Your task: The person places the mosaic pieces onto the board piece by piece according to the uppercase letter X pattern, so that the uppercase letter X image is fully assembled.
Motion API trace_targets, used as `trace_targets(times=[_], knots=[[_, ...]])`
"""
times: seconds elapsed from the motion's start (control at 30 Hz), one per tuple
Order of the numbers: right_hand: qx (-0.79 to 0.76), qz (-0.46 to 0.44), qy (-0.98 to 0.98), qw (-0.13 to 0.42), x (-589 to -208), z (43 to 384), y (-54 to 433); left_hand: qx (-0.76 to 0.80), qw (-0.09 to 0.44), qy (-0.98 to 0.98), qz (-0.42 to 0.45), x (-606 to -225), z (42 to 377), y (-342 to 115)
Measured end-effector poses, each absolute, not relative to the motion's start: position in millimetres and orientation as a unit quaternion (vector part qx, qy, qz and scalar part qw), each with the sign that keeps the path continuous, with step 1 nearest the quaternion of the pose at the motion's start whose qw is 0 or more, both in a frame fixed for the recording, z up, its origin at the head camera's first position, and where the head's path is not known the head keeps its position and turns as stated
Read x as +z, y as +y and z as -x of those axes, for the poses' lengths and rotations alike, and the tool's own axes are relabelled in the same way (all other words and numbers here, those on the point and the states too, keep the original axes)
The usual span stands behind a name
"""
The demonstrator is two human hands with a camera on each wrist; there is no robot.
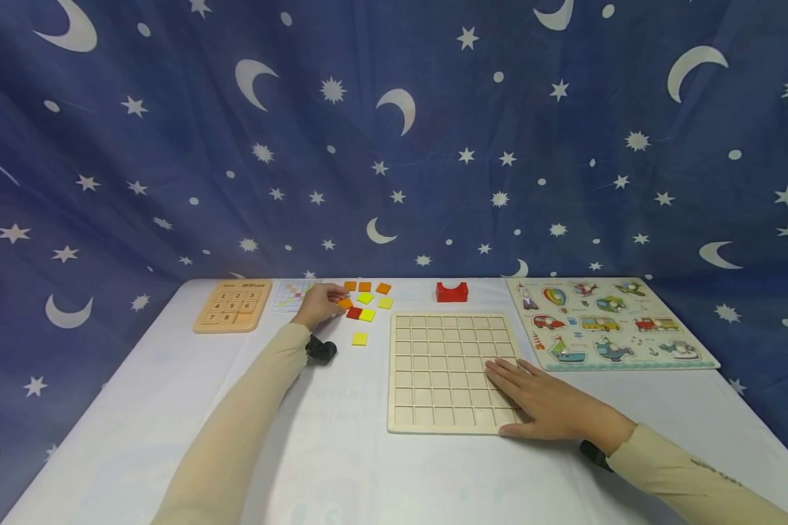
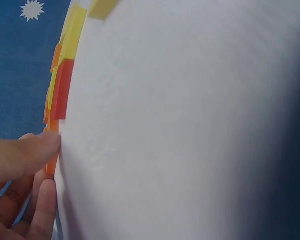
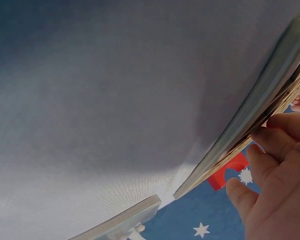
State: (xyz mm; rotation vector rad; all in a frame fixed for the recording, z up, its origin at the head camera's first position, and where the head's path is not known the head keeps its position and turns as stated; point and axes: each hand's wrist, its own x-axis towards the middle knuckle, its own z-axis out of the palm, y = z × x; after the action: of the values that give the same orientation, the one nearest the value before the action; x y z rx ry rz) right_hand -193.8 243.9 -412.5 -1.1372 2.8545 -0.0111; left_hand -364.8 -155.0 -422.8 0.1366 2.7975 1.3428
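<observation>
My left hand (image 1: 318,306) is at the back left of the table, with its thumb and fingers pinching an orange square tile (image 2: 51,162). Beside it lie a dark red tile (image 1: 354,313) and a yellow tile (image 1: 367,316), edge to edge. Several more orange tiles (image 1: 365,286) and yellow tiles (image 1: 385,302) are scattered just behind and to the right; one yellow tile (image 1: 360,339) sits nearer to me. My right hand (image 1: 554,405) rests with straight fingers on the right side of a wooden grid board (image 1: 422,379). Its palm side is hidden in the head view.
A wooden number puzzle (image 1: 228,317) stands at the far left, with a printed colour-pattern sheet (image 1: 281,300) next to it. Behind the grid board is a red notched block (image 1: 452,293). A picture puzzle board (image 1: 591,350) lies at right. A starry curtain (image 1: 433,146) hangs behind the table.
</observation>
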Motion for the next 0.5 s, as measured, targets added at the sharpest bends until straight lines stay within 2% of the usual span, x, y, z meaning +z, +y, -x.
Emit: trace_targets(times=[0.5], knots=[[-0.008,0.365,0.93,0.046,-410,193,244,0.407,0.07,0.909,-0.066,-418,354,-169]])
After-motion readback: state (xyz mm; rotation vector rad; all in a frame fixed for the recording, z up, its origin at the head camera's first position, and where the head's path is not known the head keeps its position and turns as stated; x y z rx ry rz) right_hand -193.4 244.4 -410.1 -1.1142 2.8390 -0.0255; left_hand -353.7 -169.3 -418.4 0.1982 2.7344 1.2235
